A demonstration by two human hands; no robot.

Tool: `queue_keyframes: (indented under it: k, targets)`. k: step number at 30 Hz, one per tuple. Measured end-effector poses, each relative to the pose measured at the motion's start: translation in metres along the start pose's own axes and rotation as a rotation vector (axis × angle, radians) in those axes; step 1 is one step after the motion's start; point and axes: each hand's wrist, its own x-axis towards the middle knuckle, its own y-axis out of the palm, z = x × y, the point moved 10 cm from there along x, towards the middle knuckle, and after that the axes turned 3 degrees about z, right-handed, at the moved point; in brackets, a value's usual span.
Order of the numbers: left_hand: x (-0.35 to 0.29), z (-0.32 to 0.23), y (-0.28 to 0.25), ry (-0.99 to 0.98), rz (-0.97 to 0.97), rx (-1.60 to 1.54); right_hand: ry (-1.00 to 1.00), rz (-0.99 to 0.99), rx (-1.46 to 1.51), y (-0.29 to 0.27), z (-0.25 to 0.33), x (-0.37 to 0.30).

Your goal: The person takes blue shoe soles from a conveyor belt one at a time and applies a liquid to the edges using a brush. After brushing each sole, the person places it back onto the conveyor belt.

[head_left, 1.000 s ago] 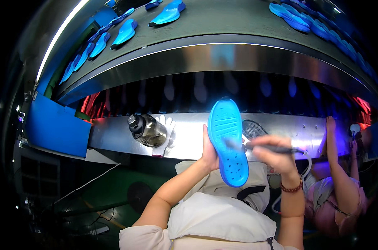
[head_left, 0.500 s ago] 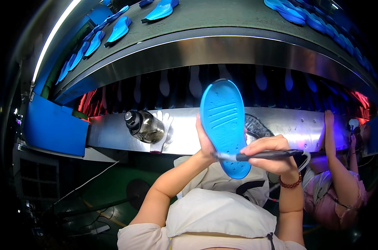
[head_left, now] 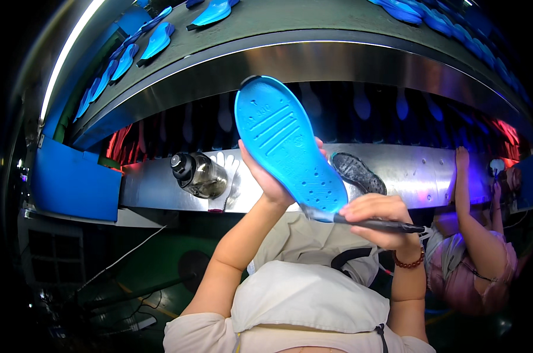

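Observation:
A bright blue shoe sole (head_left: 281, 132) stands tilted before me, its wide, black-tipped end at the upper left. My left hand (head_left: 269, 182) grips it from behind, fingers wrapped round both edges. In my right hand (head_left: 379, 215) is a black-handled brush (head_left: 390, 226) with a thin pale tube at its rear end. The brush's pale bristle end lies against the sole's narrow lower end. Behind the sole, on the metal ledge, rests a dark, sole-shaped piece (head_left: 358, 170).
On the steel ledge (head_left: 413, 176) stand a black-capped bottle (head_left: 200, 175) and, beside it, a white glove (head_left: 230, 170). A dark conveyor belt (head_left: 296, 17) above carries several blue soles (head_left: 157, 42). Another person's arm (head_left: 463, 182) reaches to the ledge at right.
The sole has moved up and left and tilted, its top leaning left. The brush has shifted slightly, its tip now at the sole's lower edge. More of the dark piece shows.

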Motion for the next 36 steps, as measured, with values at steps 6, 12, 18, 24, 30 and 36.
queue_keyframes:
  k: [6,12,18,24,30,36]
  targets:
    - [0.003,-0.002,-0.003,-0.023,-0.108,0.046,0.111,-0.194,0.126,-0.015,-0.033,-0.014]
    - [0.005,-0.005,0.020,-0.095,0.080,0.069,0.143,-0.309,0.578,-0.016,-0.056,-0.022]
    - [-0.032,0.034,0.017,-0.159,0.095,0.100,0.264,-0.420,0.715,0.002,-0.047,-0.018]
    - [-0.031,0.033,0.005,-0.480,0.161,0.327,0.307,-0.169,0.317,-0.011,-0.016,-0.005]
    - [-0.045,0.050,-0.003,-0.865,0.112,0.367,0.041,0.248,0.031,0.012,0.017,0.007]
    - [-0.051,0.044,-0.008,-1.004,0.289,0.699,0.026,0.330,0.002,0.007,0.020,0.013]
